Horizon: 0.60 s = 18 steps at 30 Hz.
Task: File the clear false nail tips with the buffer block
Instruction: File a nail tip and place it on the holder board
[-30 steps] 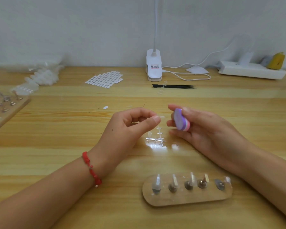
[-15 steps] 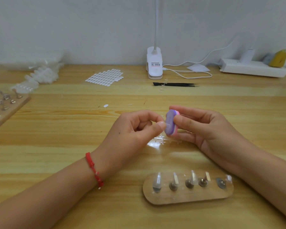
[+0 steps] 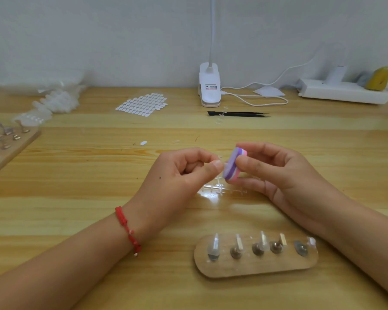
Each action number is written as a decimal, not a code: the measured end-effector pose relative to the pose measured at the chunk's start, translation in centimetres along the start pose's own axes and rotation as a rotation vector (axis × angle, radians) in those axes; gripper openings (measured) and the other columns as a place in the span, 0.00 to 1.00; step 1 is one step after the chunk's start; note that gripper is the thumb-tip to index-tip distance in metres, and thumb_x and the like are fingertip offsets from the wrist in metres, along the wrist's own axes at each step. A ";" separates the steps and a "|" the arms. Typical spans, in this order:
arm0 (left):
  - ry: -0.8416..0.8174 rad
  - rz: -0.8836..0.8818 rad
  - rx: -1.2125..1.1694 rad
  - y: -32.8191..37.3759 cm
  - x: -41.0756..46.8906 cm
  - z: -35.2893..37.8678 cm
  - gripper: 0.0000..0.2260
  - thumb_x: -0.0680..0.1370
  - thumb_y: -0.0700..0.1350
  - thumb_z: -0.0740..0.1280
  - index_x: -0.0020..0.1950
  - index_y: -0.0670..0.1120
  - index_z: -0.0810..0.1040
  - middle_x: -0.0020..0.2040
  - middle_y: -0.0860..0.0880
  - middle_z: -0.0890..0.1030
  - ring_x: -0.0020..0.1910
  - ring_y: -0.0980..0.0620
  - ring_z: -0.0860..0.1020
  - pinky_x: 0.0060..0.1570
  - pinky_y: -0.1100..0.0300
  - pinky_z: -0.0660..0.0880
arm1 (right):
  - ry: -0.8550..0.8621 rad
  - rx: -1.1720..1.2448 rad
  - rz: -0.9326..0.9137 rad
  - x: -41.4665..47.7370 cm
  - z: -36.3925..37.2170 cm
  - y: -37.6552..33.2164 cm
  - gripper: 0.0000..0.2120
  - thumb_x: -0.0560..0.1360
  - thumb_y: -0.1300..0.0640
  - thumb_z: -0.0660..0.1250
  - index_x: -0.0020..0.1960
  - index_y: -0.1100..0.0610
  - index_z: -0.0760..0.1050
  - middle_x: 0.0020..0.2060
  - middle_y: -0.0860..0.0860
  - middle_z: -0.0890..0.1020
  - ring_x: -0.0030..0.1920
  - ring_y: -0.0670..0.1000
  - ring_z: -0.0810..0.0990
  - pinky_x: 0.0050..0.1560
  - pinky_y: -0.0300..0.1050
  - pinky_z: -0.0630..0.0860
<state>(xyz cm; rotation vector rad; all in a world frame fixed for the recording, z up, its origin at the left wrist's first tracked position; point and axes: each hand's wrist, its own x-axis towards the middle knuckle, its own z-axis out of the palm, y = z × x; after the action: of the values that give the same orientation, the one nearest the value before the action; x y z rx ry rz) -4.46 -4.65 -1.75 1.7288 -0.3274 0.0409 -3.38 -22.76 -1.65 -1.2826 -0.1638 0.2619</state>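
Head view:
- Left hand [image 3: 179, 175] pinches clear false nail tip [image 3: 224, 163] between thumb and forefinger. Tip barely visible, pointed toward 3 o'clock so its edge is exposed.
- Right hand [image 3: 278, 173] grips buffer block [image 3: 233, 166], purple face against tip, likely mid-filing.
- Clear tip frame [image 3: 224, 189] lies on table [image 3: 76, 198] under hands, within reach.
- Wooden stand [image 3: 255, 270] at 6 o'clock holds mounted tips.

Both hands are held close together. A tip [image 3: 225, 163] is pinched in the curled left hand [image 3: 184, 175], and a block [image 3: 233, 165] is gripped in the right hand [image 3: 278, 173].
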 end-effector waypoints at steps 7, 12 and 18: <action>0.011 -0.032 -0.018 0.0 0.0 0.1 0.06 0.75 0.43 0.68 0.42 0.42 0.81 0.29 0.45 0.62 0.23 0.60 0.59 0.25 0.74 0.60 | 0.013 0.079 0.010 0.1 -0.3 -0.1 0.12 0.57 0.62 0.76 0.41 0.57 0.85 0.39 0.56 0.84 0.40 0.55 0.86 0.41 0.44 0.82; -0.023 -0.030 0.013 0.1 0.0 0.0 0.06 0.75 0.43 0.67 0.42 0.41 0.81 0.30 0.44 0.64 0.26 0.56 0.60 0.27 0.72 0.60 | -0.024 -0.006 -0.004 -0.1 0.0 0.0 0.12 0.57 0.59 0.77 0.41 0.56 0.84 0.40 0.55 0.83 0.39 0.53 0.85 0.41 0.44 0.82; -0.049 -0.008 0.014 0.2 -0.2 0.0 0.06 0.77 0.39 0.65 0.41 0.40 0.78 0.27 0.51 0.64 0.24 0.60 0.60 0.25 0.72 0.59 | -0.067 -0.042 -0.031 0.0 0.2 0.0 0.10 0.59 0.56 0.76 0.40 0.53 0.84 0.39 0.51 0.84 0.37 0.48 0.84 0.38 0.40 0.81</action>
<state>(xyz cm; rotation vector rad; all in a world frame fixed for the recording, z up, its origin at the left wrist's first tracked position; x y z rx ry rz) -4.69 -4.67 -1.58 1.7472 -0.3570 -0.0056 -3.45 -22.56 -1.60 -1.3126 -0.2470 0.2766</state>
